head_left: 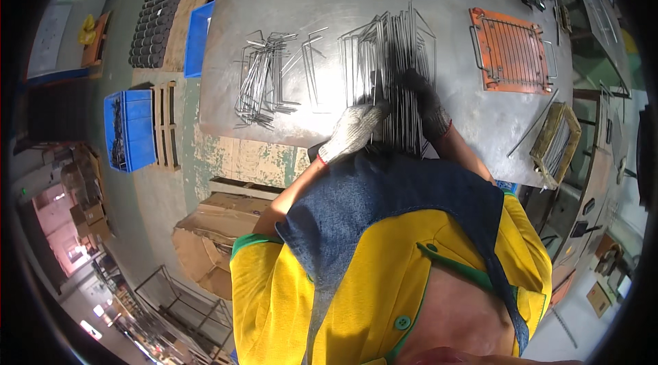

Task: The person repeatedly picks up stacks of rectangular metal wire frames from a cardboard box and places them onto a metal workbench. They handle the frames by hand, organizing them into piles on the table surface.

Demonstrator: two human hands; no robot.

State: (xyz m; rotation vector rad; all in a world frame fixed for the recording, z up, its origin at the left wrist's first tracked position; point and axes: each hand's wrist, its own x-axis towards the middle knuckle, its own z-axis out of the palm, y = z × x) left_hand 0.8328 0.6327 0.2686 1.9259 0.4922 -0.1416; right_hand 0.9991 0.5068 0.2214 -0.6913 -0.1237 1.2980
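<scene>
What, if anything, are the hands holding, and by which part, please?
The gloved left hand and right hand flank the larger pile of thin, grey, bent metal wires; whether either grips any cannot be told.

No lettering, number, label or sign can be read anywhere in the scene. The blue crate [142,133] at the left, the cardboard carton [205,224] at the near left and the yellow shirt [284,296] show no legible print. Any marks on the small box [599,300] at the near right are too small to make out.
</scene>
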